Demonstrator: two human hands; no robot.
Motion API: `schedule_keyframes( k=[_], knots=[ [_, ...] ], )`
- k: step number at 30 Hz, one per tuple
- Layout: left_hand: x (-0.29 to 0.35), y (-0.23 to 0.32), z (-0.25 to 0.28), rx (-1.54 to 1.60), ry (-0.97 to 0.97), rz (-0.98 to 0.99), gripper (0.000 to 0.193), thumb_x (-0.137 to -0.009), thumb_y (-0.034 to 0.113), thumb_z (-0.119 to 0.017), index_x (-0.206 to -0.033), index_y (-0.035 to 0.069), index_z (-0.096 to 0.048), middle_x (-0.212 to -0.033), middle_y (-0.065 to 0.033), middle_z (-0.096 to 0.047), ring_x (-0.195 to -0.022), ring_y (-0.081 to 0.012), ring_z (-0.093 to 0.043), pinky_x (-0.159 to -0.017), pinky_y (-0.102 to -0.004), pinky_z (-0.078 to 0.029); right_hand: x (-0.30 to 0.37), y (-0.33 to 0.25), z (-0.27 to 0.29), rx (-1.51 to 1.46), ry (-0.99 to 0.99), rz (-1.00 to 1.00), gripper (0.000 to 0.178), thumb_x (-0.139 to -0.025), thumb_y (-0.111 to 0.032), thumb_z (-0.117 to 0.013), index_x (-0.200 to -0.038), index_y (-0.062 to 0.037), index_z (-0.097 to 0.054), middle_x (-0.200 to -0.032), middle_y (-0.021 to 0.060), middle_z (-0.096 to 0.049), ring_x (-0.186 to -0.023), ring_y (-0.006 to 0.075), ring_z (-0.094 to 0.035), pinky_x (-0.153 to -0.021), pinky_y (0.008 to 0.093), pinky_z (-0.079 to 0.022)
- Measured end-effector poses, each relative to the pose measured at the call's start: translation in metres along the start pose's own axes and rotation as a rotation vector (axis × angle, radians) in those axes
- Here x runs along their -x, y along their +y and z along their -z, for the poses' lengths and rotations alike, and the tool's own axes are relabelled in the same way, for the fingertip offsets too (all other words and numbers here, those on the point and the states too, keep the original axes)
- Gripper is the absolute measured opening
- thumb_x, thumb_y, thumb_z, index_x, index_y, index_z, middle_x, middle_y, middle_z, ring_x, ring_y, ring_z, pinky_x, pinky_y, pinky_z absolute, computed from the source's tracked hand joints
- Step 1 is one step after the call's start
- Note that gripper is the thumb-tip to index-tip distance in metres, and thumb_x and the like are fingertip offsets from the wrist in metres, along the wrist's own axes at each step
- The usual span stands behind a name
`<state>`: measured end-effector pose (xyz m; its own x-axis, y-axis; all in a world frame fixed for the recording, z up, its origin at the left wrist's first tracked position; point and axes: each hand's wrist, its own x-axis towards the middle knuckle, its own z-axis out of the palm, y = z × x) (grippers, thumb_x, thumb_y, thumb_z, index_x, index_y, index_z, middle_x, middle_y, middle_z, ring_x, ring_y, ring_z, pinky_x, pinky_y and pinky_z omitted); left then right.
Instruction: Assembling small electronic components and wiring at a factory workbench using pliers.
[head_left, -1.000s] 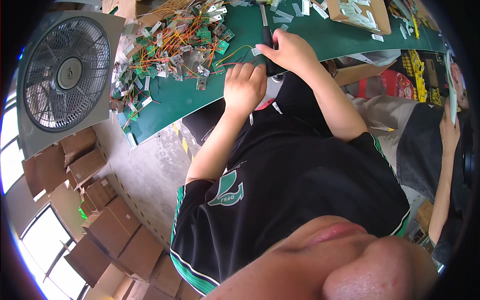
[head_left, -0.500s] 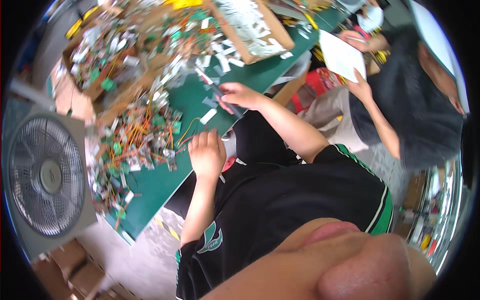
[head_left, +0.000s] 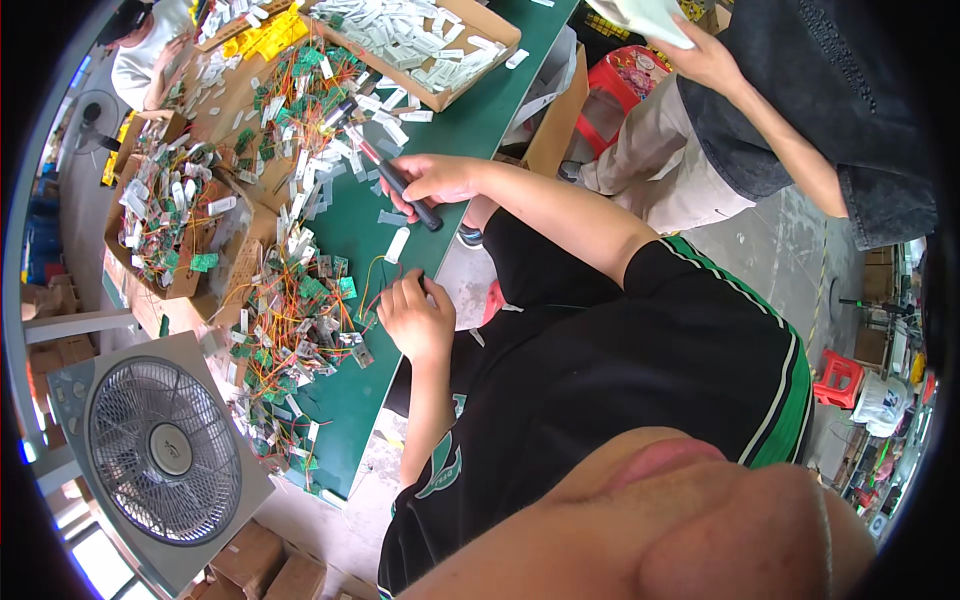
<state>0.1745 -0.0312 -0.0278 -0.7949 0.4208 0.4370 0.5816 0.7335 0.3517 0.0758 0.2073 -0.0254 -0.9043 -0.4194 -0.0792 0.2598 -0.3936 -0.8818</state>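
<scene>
My right hand (head_left: 432,180) is closed round the dark grip of a hammer (head_left: 420,208). Its shaft slants up and left over the green table (head_left: 345,395), and its small head is above the edge of the heaped parts. At the table's near edge my left hand (head_left: 415,315) has its fingers bent together, and what they hold, if anything, is hidden. Just beyond those fingers lies a white plastic piece (head_left: 397,245), with a thin wire curving beside it. Left of the hand spreads a pile of green circuit boards with orange and red wires (head_left: 300,310).
A cardboard tray of white plastic pieces (head_left: 430,45) stands at the far side. Farther left is a cardboard box (head_left: 185,280) of wired boards. A grey fan (head_left: 170,450) stands at lower left. A co-worker (head_left: 790,110) with paper is at right; another person (head_left: 150,65) sits far left.
The view has swung, shifting the table and both hands leftward and bringing the far person into sight. My right hand keeps the hammer; my left stays by the table edge.
</scene>
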Motion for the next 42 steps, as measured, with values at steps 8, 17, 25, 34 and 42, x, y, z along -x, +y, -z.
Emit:
schedule_keyframes(
  k=[8, 17, 25, 34, 42],
  knots=[
    [0.001, -0.003, -0.003, -0.094, 0.113, 0.028, 0.013, -0.085, 0.012, -0.069, -0.097, 0.008, -0.066, -0.085, -0.0091, -0.066, -0.081, -0.0313, -0.063, -0.076, -0.0446, -0.049, -0.047, -0.045, -0.014, -0.069, -0.156, 0.060, 0.021, -0.099, -0.025, -0.066, -0.107, -0.0084, -0.057, -0.067, -0.0019, -0.047, -0.050, 0.0064, -0.041, -0.045, 0.0231, -0.032],
    [-0.008, 0.008, -0.001, -0.104, 0.155, 0.108, 0.015, -0.083, 0.011, -0.070, -0.096, 0.007, -0.065, -0.083, -0.0088, -0.066, -0.077, -0.0295, -0.064, -0.073, -0.0431, -0.049, -0.153, -0.099, 0.025, -0.370, -0.553, 0.154, 0.038, -0.110, -0.044, -0.047, -0.105, -0.0119, -0.066, -0.063, -0.0022, -0.040, -0.041, 0.0090, -0.032, -0.038, 0.0278, -0.028],
    [-0.124, -0.032, 0.011, 0.047, 0.134, 0.177, 0.013, -0.092, 0.009, -0.062, -0.103, 0.002, -0.066, -0.094, -0.0195, -0.069, -0.085, -0.0384, -0.069, -0.073, -0.0477, -0.056, -0.198, -0.070, 0.078, -0.466, -1.016, 0.325, 0.059, -0.112, -0.052, -0.032, -0.103, 0.0001, -0.059, -0.064, 0.0051, -0.043, -0.036, 0.0082, -0.027, -0.033, 0.0303, -0.027],
    [-0.248, -0.088, -0.043, -1.289, -0.978, -0.248, 0.033, -0.106, 0.022, -0.049, -0.123, 0.000, -0.068, -0.138, -0.0252, -0.059, -0.126, -0.0345, -0.059, -0.105, -0.0405, -0.047, -0.188, -0.070, 0.084, -0.588, -1.072, 0.294, 0.060, -0.112, -0.052, -0.034, -0.102, 0.0013, -0.060, -0.064, 0.0044, -0.042, -0.037, 0.0084, -0.029, -0.035, 0.0301, -0.029],
    [-0.222, -0.070, -0.030, -0.301, -0.260, 0.457, 0.047, -0.100, 0.011, -0.051, -0.142, -0.009, -0.046, -0.132, -0.0301, -0.060, -0.126, -0.0424, -0.059, -0.102, -0.0478, -0.051, -0.177, -0.075, 0.071, -0.691, -1.123, 0.214, 0.061, -0.111, -0.052, -0.036, -0.101, 0.0024, -0.061, -0.065, 0.0037, -0.041, -0.039, 0.0085, -0.031, -0.036, 0.0300, -0.030]
  ],
)
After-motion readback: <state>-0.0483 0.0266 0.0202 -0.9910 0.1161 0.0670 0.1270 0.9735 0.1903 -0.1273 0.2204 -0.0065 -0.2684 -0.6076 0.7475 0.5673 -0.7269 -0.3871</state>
